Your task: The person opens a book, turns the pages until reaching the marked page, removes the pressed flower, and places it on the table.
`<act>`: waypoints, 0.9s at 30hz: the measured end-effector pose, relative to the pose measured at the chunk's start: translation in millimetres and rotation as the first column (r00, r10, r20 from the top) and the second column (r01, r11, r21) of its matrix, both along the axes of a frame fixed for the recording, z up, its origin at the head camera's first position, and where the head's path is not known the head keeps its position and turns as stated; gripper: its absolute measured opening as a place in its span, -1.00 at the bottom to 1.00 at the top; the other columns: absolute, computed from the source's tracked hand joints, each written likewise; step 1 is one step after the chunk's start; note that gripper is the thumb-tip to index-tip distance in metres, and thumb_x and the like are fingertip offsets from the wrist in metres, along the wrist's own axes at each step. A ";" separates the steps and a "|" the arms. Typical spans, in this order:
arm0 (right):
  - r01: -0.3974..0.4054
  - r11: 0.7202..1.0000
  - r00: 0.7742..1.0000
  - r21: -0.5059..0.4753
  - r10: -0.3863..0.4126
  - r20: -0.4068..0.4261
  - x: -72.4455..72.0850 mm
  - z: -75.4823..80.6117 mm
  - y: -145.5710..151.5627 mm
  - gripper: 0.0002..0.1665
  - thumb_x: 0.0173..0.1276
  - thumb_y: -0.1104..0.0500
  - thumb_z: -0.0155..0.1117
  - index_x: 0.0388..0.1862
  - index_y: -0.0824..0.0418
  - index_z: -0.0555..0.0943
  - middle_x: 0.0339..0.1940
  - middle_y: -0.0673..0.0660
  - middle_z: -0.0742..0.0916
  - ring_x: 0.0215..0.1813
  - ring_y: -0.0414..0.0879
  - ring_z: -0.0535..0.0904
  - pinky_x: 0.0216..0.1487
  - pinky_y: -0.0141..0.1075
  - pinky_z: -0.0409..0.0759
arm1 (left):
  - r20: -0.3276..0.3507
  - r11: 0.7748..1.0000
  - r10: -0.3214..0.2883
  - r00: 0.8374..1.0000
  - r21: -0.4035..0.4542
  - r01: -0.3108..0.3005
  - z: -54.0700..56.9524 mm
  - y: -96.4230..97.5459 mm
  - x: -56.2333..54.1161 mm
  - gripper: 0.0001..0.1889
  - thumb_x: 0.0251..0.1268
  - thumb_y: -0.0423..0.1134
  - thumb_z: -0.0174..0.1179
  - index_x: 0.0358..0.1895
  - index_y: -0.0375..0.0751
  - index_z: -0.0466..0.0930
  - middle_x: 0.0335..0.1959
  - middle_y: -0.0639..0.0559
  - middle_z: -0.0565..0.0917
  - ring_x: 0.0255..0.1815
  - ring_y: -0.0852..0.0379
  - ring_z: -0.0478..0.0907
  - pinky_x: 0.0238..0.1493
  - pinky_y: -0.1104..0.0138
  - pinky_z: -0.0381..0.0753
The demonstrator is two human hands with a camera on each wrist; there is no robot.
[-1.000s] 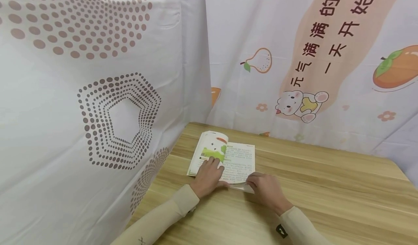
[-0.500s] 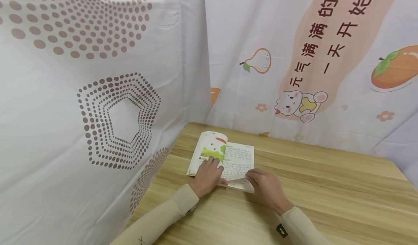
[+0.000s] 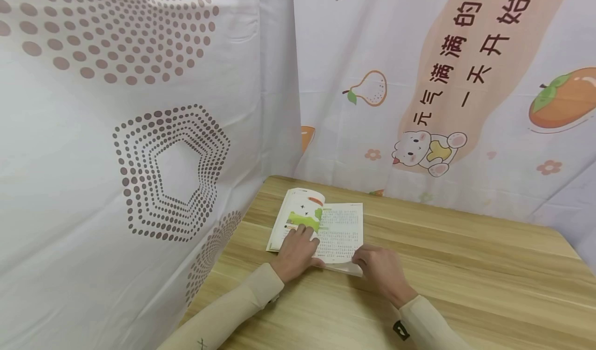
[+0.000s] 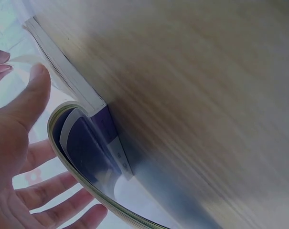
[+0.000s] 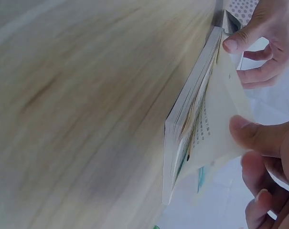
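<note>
An open book [image 3: 342, 225] lies on the table, with a green picture on its left page and printed text on its right page. My left hand [image 3: 296, 251] rests on the left page with its fingers spread. In the left wrist view its thumb [image 4: 37, 86] extends towards the right-hand pages by the lower edge. My right hand [image 3: 383, 272] pinches the lower right corner of a page [image 5: 220, 119] between thumb and fingers. That page stands lifted off the stack below it, as the right wrist view shows. The fingertips on the page's far side are partly hidden.
The wood-grain table [image 3: 465, 267] extends to the right of the book. A white curtain with dot patterns [image 3: 177, 174] hangs along the left side. Behind the table hangs another curtain with fruit prints and writing [image 3: 447, 96].
The page's lower edge curled up higher half a second ago, baring text beneath; now it sits lower and flatter. My right hand has shifted very slightly; my left hand stays in place.
</note>
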State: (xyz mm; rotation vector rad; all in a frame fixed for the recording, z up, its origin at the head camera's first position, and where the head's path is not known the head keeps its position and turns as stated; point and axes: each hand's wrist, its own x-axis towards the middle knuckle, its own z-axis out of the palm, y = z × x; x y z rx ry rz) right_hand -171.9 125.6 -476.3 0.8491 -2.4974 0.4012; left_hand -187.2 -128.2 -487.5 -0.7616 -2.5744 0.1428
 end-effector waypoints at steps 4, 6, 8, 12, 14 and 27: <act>0.009 0.999 1.000 -0.035 -0.009 0.010 -1.6 -0.6 0.5 -0.75 -0.02 0.27 0.71 -0.45 0.03 0.76 -0.33 -0.12 0.79 -0.46 -0.28 0.63 -0.50 -0.42 0.53 | -0.003 1.000 -0.011 1.000 0.022 0.011 -1.0 0.1 0.0 -0.45 0.07 0.42 0.38 -0.46 -0.04 0.71 -0.37 0.07 0.54 -0.33 0.08 0.38 -0.40 0.31 0.39; 0.007 0.998 1.000 -0.066 -0.007 0.009 -2.8 -0.7 0.8 -0.67 -0.02 0.25 0.73 -0.26 0.08 0.78 -0.18 -0.03 0.80 -0.55 -0.30 0.53 -0.56 -0.44 0.47 | -0.016 0.999 -0.021 1.000 0.046 0.022 -1.1 0.5 0.2 -0.53 0.19 0.29 0.39 -0.51 -0.04 0.68 -0.39 0.06 0.54 -0.35 0.07 0.39 -0.42 0.30 0.39; 0.009 0.996 1.000 -0.089 -0.008 0.001 -3.9 -0.4 0.9 -0.45 -0.03 0.22 0.74 0.00 0.11 0.75 0.01 0.06 0.77 -0.61 -0.33 0.43 -0.61 -0.46 0.39 | -0.031 0.997 -0.025 0.999 0.068 0.027 -1.3 1.3 0.2 -0.60 0.27 0.16 0.37 -0.54 -0.05 0.66 -0.40 0.06 0.55 -0.35 0.06 0.42 -0.43 0.30 0.40; 0.012 0.993 1.000 -0.119 -0.012 -0.005 -5.0 0.3 0.7 -0.11 -0.03 0.21 0.75 0.34 0.08 0.59 0.24 0.16 0.64 -0.64 -0.38 0.31 -0.69 -0.49 0.24 | -0.053 0.998 0.002 0.999 0.059 0.001 -0.7 3.1 -0.2 -0.68 0.38 0.01 0.28 -0.51 -0.07 0.68 -0.38 0.02 0.63 -0.32 0.00 0.53 -0.40 0.25 0.51; 0.002 0.993 1.000 -0.118 -0.004 -0.022 -4.9 -0.5 0.7 -0.15 -0.04 0.21 0.75 0.29 0.08 0.62 0.23 0.18 0.64 -0.61 -0.36 0.39 -0.68 -0.49 0.26 | -0.065 0.999 0.035 0.997 0.034 -0.032 0.2 3.5 -0.6 -0.69 0.44 -0.03 0.24 -0.45 -0.08 0.70 -0.37 0.01 0.67 -0.33 -0.01 0.57 -0.39 0.22 0.57; 0.021 1.000 1.000 0.013 -0.021 -0.007 0.6 -10.5 4.1 -0.82 0.07 0.23 0.67 -0.38 0.06 0.80 -0.29 -0.04 0.78 -0.37 -0.17 0.71 -0.46 -0.33 0.62 | -0.150 0.985 0.167 0.975 0.056 -0.160 7.1 -9.0 -7.3 -0.88 0.35 -0.22 0.26 -0.32 -0.18 0.64 -0.40 -0.02 0.64 -0.41 0.03 0.56 -0.46 0.24 0.61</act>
